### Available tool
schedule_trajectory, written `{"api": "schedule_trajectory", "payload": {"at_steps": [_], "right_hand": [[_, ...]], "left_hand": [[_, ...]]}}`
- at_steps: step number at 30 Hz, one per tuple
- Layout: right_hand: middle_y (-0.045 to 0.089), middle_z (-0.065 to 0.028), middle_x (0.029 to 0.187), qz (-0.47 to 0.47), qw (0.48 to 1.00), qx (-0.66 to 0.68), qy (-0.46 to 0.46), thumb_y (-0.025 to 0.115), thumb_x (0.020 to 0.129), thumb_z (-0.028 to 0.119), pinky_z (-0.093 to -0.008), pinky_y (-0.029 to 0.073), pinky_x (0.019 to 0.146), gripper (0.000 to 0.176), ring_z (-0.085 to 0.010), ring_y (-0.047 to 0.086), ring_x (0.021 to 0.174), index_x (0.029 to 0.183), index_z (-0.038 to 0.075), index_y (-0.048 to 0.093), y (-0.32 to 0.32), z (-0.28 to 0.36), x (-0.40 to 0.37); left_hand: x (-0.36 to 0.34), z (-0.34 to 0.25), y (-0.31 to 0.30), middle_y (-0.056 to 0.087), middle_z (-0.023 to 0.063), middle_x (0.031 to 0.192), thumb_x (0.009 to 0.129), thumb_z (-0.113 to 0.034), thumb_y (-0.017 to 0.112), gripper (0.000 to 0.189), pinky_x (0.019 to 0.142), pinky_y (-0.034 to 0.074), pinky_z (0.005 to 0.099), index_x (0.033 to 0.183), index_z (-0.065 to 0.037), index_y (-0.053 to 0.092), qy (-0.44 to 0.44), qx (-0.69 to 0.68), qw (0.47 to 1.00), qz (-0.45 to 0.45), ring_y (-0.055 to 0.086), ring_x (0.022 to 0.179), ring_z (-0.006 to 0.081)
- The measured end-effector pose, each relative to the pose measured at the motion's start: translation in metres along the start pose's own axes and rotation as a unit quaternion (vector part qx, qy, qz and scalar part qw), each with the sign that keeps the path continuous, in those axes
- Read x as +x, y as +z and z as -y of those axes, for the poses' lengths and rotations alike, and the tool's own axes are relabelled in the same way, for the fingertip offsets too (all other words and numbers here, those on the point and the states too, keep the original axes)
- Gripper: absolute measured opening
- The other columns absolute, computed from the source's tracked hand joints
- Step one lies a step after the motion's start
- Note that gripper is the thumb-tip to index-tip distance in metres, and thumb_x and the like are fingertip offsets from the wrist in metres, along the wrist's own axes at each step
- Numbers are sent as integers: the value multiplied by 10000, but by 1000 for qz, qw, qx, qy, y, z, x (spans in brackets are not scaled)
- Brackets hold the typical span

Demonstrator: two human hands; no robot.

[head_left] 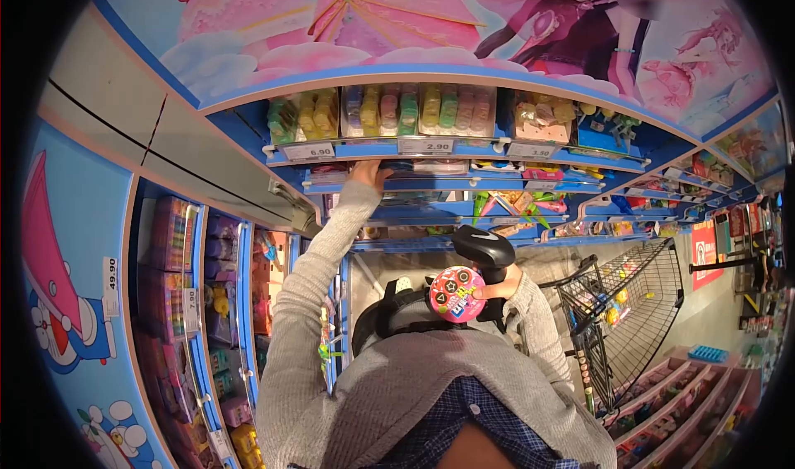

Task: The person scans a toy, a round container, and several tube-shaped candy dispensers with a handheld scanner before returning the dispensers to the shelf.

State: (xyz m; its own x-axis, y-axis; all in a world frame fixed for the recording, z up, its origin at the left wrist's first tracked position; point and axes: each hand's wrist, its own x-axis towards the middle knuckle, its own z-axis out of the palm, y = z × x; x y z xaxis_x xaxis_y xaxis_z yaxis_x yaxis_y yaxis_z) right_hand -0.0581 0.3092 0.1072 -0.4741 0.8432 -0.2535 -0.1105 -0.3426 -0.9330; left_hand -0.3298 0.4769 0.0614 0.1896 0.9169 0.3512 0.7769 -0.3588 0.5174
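My left hand [368, 173] reaches into the shelf level below the price tags, by some flat packs [429, 167]. The shelf's front edge hides part of its fingers, and I cannot see whether they grip anything. My right hand [501, 288] is in front of my waist, closed on a round pink pack [455, 295] with a red top face bearing black shape symbols. The thumb lies across the pack's right side. A rounded black item with a white swoosh [483, 245] is just beyond this hand.
Clear bins of coloured bottles [385, 109] line the upper shelf, above price tags [426, 146]. A black wire shopping cart [638, 312] with a few goods stands at right. Side shelves [195, 303] run along my left, and a pink slatted rack [687, 403] is at lower right.
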Motion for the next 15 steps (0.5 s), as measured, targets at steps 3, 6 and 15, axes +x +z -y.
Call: {"api": "schedule_trajectory", "payload": {"at_steps": [3,6,15], "right_hand": [[526,-45,956,-2,1000,-9,7,702,529,-46,-291,399,794,652,-144,489,880,1117,32,431,2,5,-3],[518,-40,958,-9,1000,10,20,705,529,-38,-291,399,795,647,-145,484,889,1112,32,433,4,7,-7],[503,-19,851,-47,998,33,-26,758,494,60,-277,400,738,579,-129,479,808,1002,46,481,6,3,-12]], "left_hand": [[8,-17,3,544,188,895,789,-175,514,267,768,397,390,994,-6,487,14,6,1000,10,524,835,329],[11,-17,13,541,158,911,808,-201,485,255,804,373,392,995,-28,488,7,70,991,114,515,834,323],[2,-15,23,528,151,928,796,-135,459,247,840,344,373,1022,-42,492,66,70,994,54,470,898,290]]}}
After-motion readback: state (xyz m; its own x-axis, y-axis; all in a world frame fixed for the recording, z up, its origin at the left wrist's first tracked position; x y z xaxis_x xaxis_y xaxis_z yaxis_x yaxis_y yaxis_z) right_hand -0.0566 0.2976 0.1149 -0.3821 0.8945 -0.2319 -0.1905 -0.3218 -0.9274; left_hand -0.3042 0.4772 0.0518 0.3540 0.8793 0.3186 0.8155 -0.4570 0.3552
